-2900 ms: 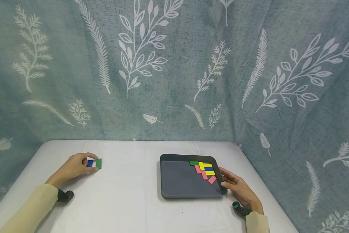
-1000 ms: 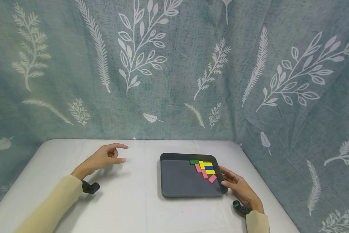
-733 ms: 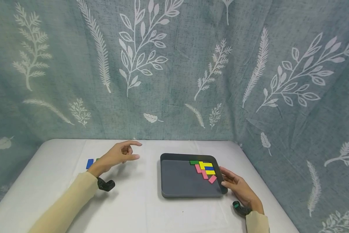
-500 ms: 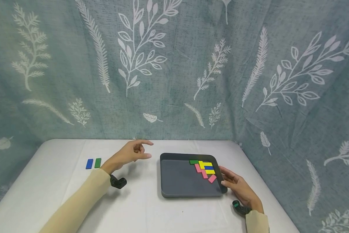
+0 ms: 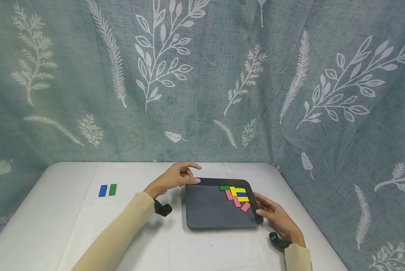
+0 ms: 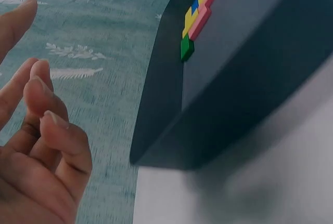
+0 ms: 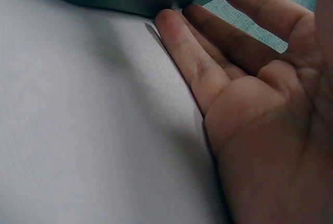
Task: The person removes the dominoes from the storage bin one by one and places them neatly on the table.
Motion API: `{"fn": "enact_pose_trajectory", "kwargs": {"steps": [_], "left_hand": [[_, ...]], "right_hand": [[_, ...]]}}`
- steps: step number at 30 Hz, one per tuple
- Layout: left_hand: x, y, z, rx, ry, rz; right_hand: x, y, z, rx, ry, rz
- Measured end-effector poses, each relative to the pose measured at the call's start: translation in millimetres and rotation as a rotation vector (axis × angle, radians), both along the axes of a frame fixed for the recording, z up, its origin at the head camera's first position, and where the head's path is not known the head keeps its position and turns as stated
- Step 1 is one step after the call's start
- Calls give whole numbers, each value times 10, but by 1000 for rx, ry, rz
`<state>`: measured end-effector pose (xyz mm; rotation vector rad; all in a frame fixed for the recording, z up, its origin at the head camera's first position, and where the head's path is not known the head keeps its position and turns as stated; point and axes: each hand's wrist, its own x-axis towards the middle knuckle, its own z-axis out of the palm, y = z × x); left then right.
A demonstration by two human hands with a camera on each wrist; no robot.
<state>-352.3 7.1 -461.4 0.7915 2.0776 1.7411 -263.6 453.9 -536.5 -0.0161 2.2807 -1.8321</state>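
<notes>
My left hand (image 5: 175, 177) hovers by the far left corner of the dark grey tray (image 5: 205, 210), thumb and index finger stretched apart, holding nothing. In the left wrist view, the other fingers (image 6: 62, 135) curl loosely beside the tray wall (image 6: 161, 130). My right hand (image 5: 278, 218) holds the tray's right side, thumb at the rim and fingers along the outer wall; its fingertips (image 7: 171, 24) meet the wall in the right wrist view. Inside the tray, a green block (image 5: 224, 188), yellow blocks (image 5: 243, 199), a blue block (image 5: 241, 194) and pink blocks (image 5: 236, 201) lie grouped at the right.
On the white-covered table (image 5: 128, 244), a blue block (image 5: 102, 191) and a green block (image 5: 112, 189) lie side by side at the left. A patterned curtain (image 5: 202, 113) hangs behind the table's far edge and along the right.
My left hand has let go of the green block beside the blue one and travelled right, empty, to the tray's far left corner. My right hand and the tray have stayed put.
</notes>
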Motion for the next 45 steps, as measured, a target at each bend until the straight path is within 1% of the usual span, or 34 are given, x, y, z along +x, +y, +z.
{"fn": "enact_pose_trajectory", "kwargs": {"steps": [5,9,15,20,25,33,36,45], "left_hand": [[-45,246,-21,21,-20,-2],[-73,441,-89,28,-48,-15],[-58,677,-212,8,-82,-27],[-42,834,-266,17,-92,-45],[-41,949,-319,40,-94,-65],[-27,1102,-491,-21,-102,-56],[-20,1137,-538,-37,-106,-49],[-12,1232,-503,-70,-85,-19]], "right_hand": [[-9,23,-7,6,7,-2],[-9,31,-12,7,19,7],[-10,14,-16,2,18,15],[-17,-1,-14,6,6,-3],[-16,-4,-13,-6,8,-5],[13,21,-35,-19,4,-11],[15,27,-49,-12,1,-8],[1,27,-25,-5,5,-14]]}}
